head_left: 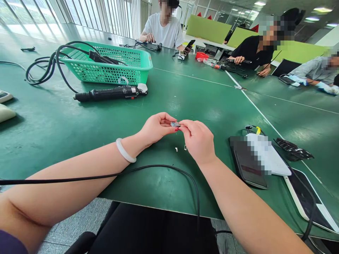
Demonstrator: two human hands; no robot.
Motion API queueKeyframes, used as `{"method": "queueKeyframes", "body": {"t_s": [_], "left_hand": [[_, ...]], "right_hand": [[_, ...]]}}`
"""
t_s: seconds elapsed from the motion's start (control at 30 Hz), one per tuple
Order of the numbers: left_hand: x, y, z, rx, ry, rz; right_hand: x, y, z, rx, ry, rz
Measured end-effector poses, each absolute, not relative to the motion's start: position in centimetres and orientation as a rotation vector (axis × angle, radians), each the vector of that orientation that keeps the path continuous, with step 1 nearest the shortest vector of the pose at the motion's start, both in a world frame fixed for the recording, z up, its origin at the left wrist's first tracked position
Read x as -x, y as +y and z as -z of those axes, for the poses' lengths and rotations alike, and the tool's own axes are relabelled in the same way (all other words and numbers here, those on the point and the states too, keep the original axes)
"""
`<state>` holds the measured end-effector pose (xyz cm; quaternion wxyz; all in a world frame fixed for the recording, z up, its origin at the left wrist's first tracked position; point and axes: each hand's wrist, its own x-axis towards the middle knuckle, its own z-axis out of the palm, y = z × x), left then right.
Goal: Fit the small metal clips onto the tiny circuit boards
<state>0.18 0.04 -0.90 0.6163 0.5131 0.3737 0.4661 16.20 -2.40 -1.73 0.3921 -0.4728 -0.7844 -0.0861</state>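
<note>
My left hand [156, 128], with a white bangle on its wrist, pinches a small grey, shiny part [175, 124] between thumb and fingers. From the other side my right hand [198, 138] has its thumb and index finger closed at the right end of the same part. Both hands are just above the green table [156, 187]. Below them on the table lie a tiny white piece [176, 149] and a small pale frame-like piece [185, 147]. The fine detail of the held part is too small to tell.
A black electric screwdriver [111, 93] lies before a green basket [106, 72] with cables. Phones [249, 165] and a tablet [304, 197] sit at right. A black cable [159, 165] crosses near my forearms. Several people sit across the table.
</note>
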Motion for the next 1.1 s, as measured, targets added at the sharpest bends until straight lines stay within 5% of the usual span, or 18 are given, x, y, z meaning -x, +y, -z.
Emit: {"method": "queueKeyframes", "body": {"t_s": [1.1], "left_hand": [[0.4, 0.5, 1.2, -1.363, 0.828, -0.984]], "right_hand": [[-17.6, -1.9, 1.3, 1.206, -2.144, 0.266]]}}
